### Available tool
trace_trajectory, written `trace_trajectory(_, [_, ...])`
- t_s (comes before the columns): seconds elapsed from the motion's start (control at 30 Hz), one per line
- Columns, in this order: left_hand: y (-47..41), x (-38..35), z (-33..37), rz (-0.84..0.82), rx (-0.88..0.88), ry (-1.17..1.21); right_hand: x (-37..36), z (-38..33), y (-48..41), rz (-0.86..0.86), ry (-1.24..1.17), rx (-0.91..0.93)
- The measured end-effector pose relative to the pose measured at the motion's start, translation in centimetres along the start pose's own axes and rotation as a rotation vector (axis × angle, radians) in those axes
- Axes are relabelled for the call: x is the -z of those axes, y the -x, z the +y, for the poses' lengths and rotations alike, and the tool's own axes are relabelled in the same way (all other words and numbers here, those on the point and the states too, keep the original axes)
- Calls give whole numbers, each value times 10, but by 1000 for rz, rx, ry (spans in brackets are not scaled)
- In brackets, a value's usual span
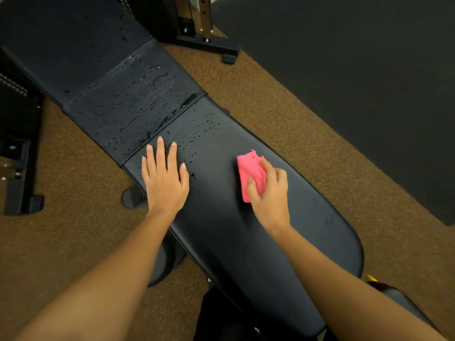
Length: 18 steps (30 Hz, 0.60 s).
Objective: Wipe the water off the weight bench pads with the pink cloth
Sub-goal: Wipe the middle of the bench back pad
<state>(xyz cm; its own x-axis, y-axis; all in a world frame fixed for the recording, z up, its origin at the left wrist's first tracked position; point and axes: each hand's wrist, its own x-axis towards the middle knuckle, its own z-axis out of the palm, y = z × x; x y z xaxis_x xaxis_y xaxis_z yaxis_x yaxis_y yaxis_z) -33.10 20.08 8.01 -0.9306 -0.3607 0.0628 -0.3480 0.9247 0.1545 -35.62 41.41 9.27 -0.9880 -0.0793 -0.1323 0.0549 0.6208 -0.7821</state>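
- Bench surface (221,242): black padded, runs diag. from lower R to upper L. Three pad sections visible, w/ seams between.
- Near pad (307,230): largest section, rounded end toward the person. Mostly dull sheen; rows of small droplets (197,134) at its far end, close to the seam.
- Middle pad (133,99): heavily wet. Beads and smeared streaks over most of it; water pooled along the seam w/ near pad.
- Far pad (73,45): a few scattered drops toward its R edge; rest too dark to judge.
- Pink cloth (251,173): bunched, lying on near pad toward its R side, apart from the droplet rows.
- Right hand (270,195): on top of cloth, fingers curled over it, thumb across its near part; grips cloth against the pad.
- Left hand (165,180): palm down, flat on near pad by its L edge, fingers straight and slightly spread. Fingertips just short of the seam, beside the droplets.
- Hands apart, bare pad between them.
- Floor (270,102): brown speckled; black mat (344,70) to the R.
- Rack base (209,44): black, w/ upright post, on floor beyond the bench, top centre.
- Second black frame (19,173): at L edge, on floor.
- Round black part (131,196): under bench's L edge; ID unclear.
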Motion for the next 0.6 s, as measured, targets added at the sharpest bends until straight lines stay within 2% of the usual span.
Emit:
trace_trajectory(0.1, [0, 5, 14, 18, -26, 26, 12, 15, 14, 243, -128, -233])
trace_trajectory(0.17, [1, 6, 30, 0, -104, 28, 19, 28, 18, 363, -104, -399])
trace_trajectory(0.27, [0, -1, 45, -50, -177, -7, 16, 41, 26, 342, 12, -578])
trace_trajectory(0.43, [0, -13, 44, -104, -164, -33, 1, 36, 26, 250, -49, -551])
trace_trajectory(0.6, [0, -14, 46, -109, -156, -20, -12, 18, 37, 43, 47, -286])
